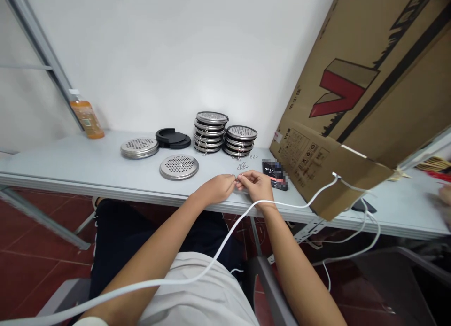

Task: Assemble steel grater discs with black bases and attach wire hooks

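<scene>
My left hand [222, 187] and my right hand [258, 185] meet at the table's front edge, fingertips pinched together. Whatever sits between them is too small and covered to make out. Just beyond the fingers lie small bent metal wire pieces [242, 166]. To the left, a round perforated metal disc [179, 166] rests flat by itself. Behind are a taller stack of metal and black discs [210, 131] and a shorter stack [240, 139], both with wire clips hanging on their sides. A phone [275, 174] lies right of my right hand.
Black rings [172, 138] and more perforated discs [140, 148] lie farther left on the table [88, 161]. An orange bottle [87, 115] stands by the wall. A large cardboard box [338, 105] blocks the right side. A white cable [225, 244] crosses over my right wrist.
</scene>
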`<control>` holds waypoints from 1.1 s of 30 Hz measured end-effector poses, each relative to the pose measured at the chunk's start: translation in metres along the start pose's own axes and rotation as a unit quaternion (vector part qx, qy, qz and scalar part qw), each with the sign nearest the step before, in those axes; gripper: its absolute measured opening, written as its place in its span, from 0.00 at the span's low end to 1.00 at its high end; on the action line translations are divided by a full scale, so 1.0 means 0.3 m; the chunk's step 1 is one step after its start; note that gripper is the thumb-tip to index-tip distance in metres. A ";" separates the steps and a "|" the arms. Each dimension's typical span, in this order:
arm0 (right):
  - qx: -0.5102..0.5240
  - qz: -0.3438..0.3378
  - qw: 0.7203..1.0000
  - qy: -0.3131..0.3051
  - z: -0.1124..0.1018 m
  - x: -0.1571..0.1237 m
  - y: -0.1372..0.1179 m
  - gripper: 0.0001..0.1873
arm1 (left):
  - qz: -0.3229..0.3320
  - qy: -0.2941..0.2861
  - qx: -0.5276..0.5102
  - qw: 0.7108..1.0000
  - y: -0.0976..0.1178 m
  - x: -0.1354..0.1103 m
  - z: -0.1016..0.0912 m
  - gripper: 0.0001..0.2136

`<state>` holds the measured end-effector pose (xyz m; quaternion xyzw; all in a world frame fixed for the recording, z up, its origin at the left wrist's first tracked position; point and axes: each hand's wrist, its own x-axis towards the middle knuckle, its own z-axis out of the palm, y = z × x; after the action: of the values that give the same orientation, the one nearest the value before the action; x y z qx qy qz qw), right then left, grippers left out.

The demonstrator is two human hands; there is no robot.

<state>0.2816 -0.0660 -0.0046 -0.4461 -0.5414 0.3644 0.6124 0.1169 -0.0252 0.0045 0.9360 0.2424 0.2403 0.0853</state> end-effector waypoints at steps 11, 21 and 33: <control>-0.142 -0.080 0.982 0.094 0.006 -0.042 0.021 0.15 | -0.095 0.016 -0.002 0.995 0.019 -0.006 0.002 0.13; -0.104 -0.057 0.990 0.078 0.034 -0.059 0.009 0.16 | -0.083 0.018 -0.108 0.991 0.014 -0.015 -0.014 0.15; -0.210 -0.100 0.967 0.105 0.022 -0.079 0.044 0.12 | -0.078 0.015 0.000 0.997 0.019 -0.012 0.015 0.10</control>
<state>0.2721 -0.0827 -0.0249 -0.5445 -0.5801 0.1307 0.5915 0.1186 -0.0322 0.0008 0.9105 0.3161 0.2471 0.1002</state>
